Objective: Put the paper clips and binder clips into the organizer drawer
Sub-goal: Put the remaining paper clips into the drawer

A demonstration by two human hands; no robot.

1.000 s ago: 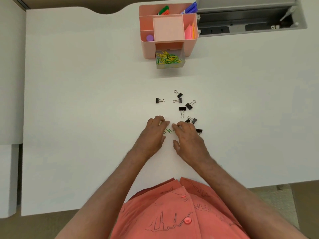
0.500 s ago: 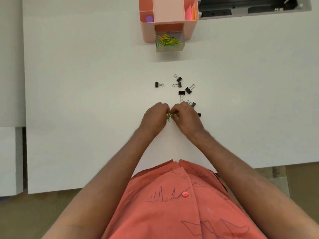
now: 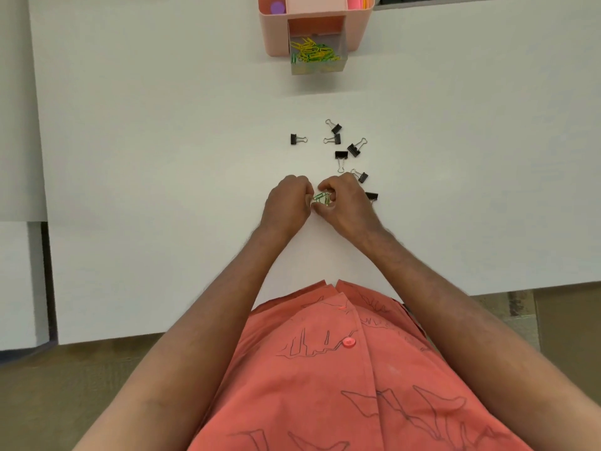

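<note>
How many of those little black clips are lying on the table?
7 black binder clips on the white table: one alone at the left, four clustered beyond the hands, two beside the right hand. More may hide under it.

No text, label, brand, number or sign can be read anywhere in view; the shirt [image 3: 357, 369] at 6 o'clock carries only dark line drawings, no letters.

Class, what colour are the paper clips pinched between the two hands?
Green paper clips, seen in the head view.
</note>
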